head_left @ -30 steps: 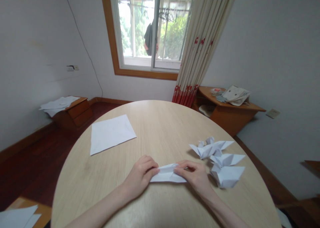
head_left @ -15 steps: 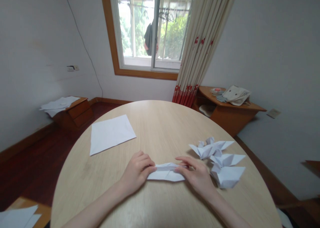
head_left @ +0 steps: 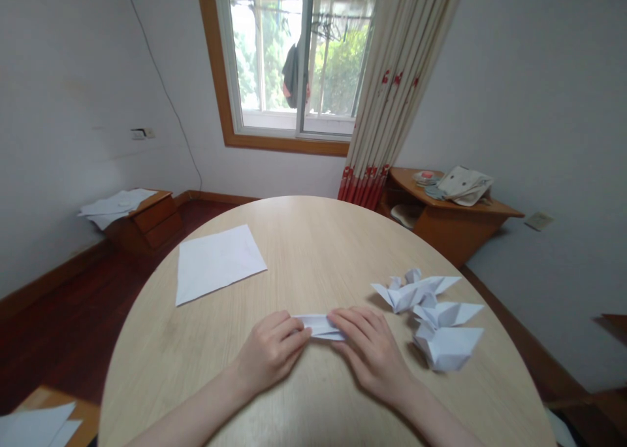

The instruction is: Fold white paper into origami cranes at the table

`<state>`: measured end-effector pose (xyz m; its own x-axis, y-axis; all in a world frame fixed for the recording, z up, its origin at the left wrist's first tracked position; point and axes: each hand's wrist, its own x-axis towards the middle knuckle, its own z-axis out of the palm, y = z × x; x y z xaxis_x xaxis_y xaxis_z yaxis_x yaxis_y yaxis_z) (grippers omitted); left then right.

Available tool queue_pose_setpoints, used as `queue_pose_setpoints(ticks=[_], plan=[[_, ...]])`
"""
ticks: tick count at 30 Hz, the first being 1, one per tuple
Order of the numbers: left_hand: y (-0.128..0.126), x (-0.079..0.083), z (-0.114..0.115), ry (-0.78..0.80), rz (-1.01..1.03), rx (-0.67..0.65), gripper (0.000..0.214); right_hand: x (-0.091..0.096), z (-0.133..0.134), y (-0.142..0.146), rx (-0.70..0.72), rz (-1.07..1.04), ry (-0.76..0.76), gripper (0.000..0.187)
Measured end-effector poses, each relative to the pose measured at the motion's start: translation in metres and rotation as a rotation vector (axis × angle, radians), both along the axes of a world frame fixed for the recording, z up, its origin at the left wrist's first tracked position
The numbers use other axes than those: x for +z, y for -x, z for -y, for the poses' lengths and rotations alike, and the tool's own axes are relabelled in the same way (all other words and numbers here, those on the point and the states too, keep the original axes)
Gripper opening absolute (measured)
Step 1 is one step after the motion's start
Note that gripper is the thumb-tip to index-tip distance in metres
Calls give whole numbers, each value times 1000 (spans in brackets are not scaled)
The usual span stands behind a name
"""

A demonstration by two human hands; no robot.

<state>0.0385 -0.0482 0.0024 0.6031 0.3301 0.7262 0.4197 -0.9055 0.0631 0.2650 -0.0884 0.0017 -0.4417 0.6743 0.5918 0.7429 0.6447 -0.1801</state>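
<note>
The left hand [head_left: 273, 352] and the right hand [head_left: 369, 354] are both closed — they pinch a folded white paper strip [head_left: 319, 326] between them, low in the middle of the frame, on the round wooden table [head_left: 313, 251]. Folded paper figures [head_left: 445, 347] lie just to the right.

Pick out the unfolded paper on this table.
The flat white sheet on the left of the table; the handheld strip and the paper figures at right are folded.

A room in a private home
It has a red-patterned curtain [head_left: 392, 87], a window [head_left: 289, 55] with clothes [head_left: 290, 74] hanging outside, a small drawer cabinet [head_left: 147, 225], and dark wooden floor [head_left: 59, 329].
</note>
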Motion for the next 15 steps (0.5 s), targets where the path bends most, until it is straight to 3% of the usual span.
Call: queue_pose_setpoints(ticks=[6, 10, 15], plan=[[-3, -1, 4, -231, -173, 51, 25, 1, 4, 4, -19, 160, -127, 41], [-6, -8, 7, -271, -262, 13, 32, 6, 5, 8, 24, 152, -33, 19], [-11, -14, 12, -283, -321, -36, 33, 2, 7, 18, 63, 50, 92, 23]])
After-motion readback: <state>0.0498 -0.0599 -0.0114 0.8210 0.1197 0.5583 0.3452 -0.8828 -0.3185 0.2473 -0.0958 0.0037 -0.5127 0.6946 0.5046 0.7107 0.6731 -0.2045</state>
